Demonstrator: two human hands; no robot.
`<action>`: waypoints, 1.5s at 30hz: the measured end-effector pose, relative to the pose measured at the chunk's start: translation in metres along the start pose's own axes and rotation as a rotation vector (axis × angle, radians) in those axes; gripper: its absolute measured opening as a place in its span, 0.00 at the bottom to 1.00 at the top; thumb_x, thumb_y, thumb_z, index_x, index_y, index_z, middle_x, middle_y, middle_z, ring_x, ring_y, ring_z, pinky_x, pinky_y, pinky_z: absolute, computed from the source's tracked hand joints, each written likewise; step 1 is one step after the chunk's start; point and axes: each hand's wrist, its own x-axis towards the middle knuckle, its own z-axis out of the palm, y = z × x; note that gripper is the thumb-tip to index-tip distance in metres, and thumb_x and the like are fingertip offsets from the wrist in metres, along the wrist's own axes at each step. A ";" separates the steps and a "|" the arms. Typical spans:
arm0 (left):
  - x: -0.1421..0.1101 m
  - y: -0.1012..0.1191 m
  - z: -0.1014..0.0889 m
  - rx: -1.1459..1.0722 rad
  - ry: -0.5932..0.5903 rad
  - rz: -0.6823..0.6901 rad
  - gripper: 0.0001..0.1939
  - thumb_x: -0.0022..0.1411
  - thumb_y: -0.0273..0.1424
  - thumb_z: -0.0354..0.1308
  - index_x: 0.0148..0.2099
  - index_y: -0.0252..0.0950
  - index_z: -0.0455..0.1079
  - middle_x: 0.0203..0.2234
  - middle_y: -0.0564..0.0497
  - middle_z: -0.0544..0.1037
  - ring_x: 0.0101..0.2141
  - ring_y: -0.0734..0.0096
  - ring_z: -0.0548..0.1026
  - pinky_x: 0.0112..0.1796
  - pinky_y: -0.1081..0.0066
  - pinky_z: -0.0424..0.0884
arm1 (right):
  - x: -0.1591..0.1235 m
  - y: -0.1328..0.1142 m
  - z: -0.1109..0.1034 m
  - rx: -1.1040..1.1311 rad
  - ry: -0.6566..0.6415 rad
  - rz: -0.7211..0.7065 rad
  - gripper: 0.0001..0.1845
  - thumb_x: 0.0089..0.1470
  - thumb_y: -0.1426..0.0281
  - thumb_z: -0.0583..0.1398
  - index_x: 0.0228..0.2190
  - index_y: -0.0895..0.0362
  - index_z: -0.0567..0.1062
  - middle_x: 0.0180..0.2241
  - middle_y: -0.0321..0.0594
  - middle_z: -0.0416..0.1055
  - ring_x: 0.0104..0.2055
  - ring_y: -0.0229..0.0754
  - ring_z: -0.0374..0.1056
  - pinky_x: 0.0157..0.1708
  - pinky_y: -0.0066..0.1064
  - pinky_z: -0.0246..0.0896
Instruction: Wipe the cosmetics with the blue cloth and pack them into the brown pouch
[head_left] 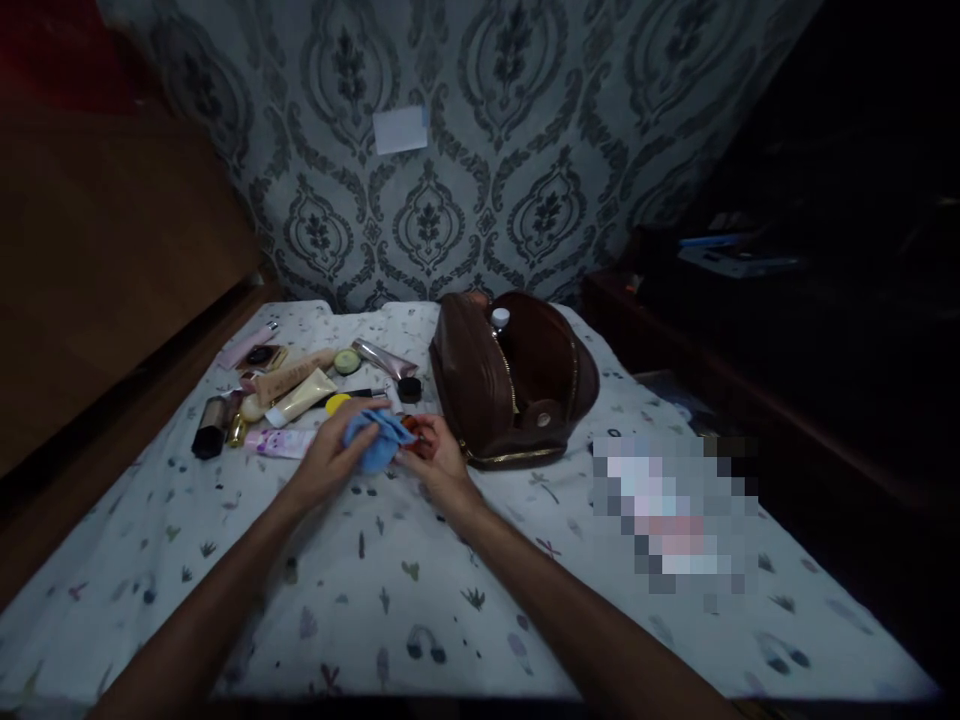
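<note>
My left hand [331, 447] is closed on a bunched blue cloth [380, 450]. Pressed against the cloth from the other side is a small amber-brown item [417, 438], perhaps a bottle, gripped by the fingers of my right hand [448, 465]; most of it is covered. Just left of my left hand lies a pink-and-white tube [277, 443]. Behind the hands are a yellow round cap [337, 402], a cream tube [301, 396] and a black round lid or jar [409, 389]. A brown zip bag [472, 390] stands open beside my right hand, with a white-capped bottle [500, 320] inside.
Further cosmetics spread at the left, among them a beige tube [292, 372], a dark bottle [211, 425] and a green round jar [347, 361]. A blurred-out object [667, 510] lies on the patterned sheet [420, 610] at the right. A patterned wall [427, 220] rises behind.
</note>
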 end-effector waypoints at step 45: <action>-0.006 -0.022 0.024 -0.535 -0.171 -0.425 0.27 0.44 0.42 0.74 0.42 0.34 0.70 0.31 0.52 0.77 0.28 0.70 0.73 0.28 0.73 0.67 | -0.006 -0.019 0.000 -0.300 -0.008 -0.225 0.32 0.48 0.64 0.69 0.55 0.52 0.70 0.47 0.42 0.76 0.49 0.47 0.72 0.44 0.36 0.68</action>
